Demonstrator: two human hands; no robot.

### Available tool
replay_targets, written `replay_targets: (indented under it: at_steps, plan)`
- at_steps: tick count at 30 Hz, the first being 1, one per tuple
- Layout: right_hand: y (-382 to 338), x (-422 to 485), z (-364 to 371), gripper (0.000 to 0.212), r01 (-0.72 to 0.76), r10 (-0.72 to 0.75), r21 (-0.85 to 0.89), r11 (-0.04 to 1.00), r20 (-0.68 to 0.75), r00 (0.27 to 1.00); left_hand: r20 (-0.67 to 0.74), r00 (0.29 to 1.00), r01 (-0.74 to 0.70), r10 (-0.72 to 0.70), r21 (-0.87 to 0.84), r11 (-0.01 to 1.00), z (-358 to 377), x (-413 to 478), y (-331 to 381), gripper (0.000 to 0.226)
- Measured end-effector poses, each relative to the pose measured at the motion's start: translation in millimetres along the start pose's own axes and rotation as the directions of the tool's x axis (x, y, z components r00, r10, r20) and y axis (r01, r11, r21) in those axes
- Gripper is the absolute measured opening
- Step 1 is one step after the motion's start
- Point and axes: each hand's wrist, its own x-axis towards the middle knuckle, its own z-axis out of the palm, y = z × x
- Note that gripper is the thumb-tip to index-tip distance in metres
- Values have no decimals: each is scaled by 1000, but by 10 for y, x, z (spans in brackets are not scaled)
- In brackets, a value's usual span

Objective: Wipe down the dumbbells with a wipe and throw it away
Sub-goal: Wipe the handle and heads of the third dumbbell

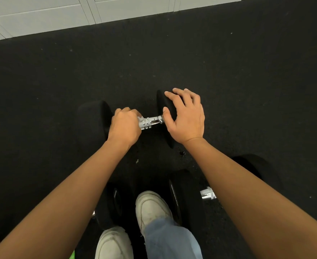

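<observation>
A black dumbbell [95, 118] with a chrome handle [150, 123] lies across the dark floor in front of me. My left hand [125, 125] is closed around the left part of the handle, with a bit of white wipe [140, 119] showing at its fingers. My right hand [185, 114] rests spread over the top of the dumbbell's right head, fingers apart, thumb near the handle end. A second dumbbell [186, 195] lies nearer me on the right, its chrome handle [208, 195] partly hidden by my right forearm.
Another black weight head [116, 200] sits by my white shoes [152, 208]. Black rubber flooring [60, 81] runs all around. A pale wall or cabinet base [42, 17] lines the far edge. Something green [73, 256] peeks out at the bottom edge.
</observation>
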Motion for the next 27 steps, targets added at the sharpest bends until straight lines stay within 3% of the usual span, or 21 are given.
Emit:
replay_targets:
  at_steps: [9,13,18,27]
  plan:
    - [6,1,8,44,-25,25,17,1000,-15,1000,-48,997,-59,57,-42,997,63,-48,74,38]
    - [-5,-14,-2,42,-28,29,27,999,-30,999,-52,998,-39,41,30,999,31,-43,74,40]
    - [-3,-14,0,39,-30,31,32,999,-30,999,-48,992,-112,115,68,991,43,-51,94,42]
    - [-6,-11,-2,41,-30,30,25,999,-38,999,-87,994,-57,60,39,998,90,-121,57,41]
